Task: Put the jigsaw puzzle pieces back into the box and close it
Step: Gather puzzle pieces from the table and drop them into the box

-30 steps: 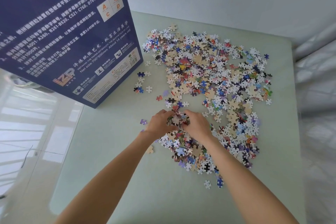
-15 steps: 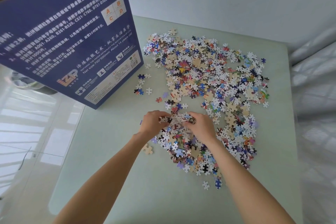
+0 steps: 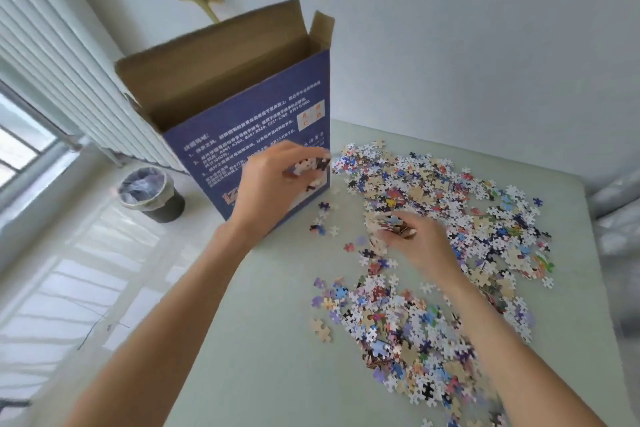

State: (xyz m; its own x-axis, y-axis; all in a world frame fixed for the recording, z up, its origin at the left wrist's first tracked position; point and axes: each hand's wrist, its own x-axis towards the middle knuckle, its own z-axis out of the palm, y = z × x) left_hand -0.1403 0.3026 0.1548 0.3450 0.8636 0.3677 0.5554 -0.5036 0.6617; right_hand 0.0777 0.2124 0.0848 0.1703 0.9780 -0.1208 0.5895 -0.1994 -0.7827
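The tall blue puzzle box (image 3: 249, 125) stands upright at the table's left edge, its top flaps open and its brown inside showing. My left hand (image 3: 273, 184) is raised in front of the box's blue face and grips a handful of puzzle pieces (image 3: 308, 165). My right hand (image 3: 415, 239) is lower, over the table, and holds its own small bunch of pieces (image 3: 391, 224). A wide spread of loose puzzle pieces (image 3: 450, 204) covers the pale green table (image 3: 263, 357) to the right and front.
A lined waste bin (image 3: 149, 192) stands on the floor left of the table, beneath a white radiator (image 3: 69, 80). A white wall rises behind the table. Grey fabric (image 3: 620, 218) lies along the table's right edge.
Both hands lifted off the pile with pieces. The left hand rose toward the box and the right hand moved apart from it. The view tilted up, showing the box's open top.
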